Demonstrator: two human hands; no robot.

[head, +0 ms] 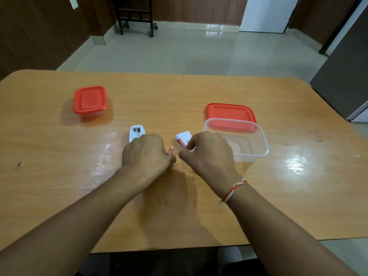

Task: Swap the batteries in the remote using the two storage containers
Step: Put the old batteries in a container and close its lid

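A white remote (136, 132) lies on the wooden table (59, 176) with its battery bay open and facing up; my left hand (146, 152) covers its near end. An orange battery (170, 150) sticks out from my left hand's curled fingers. My right hand (207, 151) pinches a second orange battery (180, 142) beside the white battery cover (184, 136). A clear open container (256, 142) stands just right of my right hand, its red lid (229, 112) lying behind it. A small closed container with a red lid (90, 100) sits at the far left.
The table's near edge runs just below my forearms, and its far edge borders a tiled floor. A black wheeled stand (135, 18) is at the back of the room. A dark cabinet (346, 76) stands to the right.
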